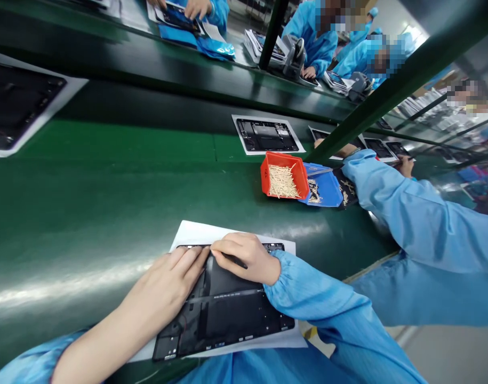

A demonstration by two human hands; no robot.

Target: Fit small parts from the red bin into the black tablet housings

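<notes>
A black open tablet chassis (pixel 228 314) lies on a white sheet (pixel 196 232) at the near edge of the green belt. My left hand (pixel 164 290) rests flat on the chassis's left part, fingers stretched toward its top edge. My right hand (pixel 246 256) is closed in a pinch round a thin dark tool (pixel 236 261), its tip at the chassis's upper left, close to my left fingertips.
A red tray (pixel 284 159) of small pale parts and a blue tray (pixel 327 189) stand to the right. A co-worker's blue sleeve (pixel 407 213) reaches past them. More chassis on sheets (pixel 268 136) lie on the belt (pixel 108 202). People in blue work across the line.
</notes>
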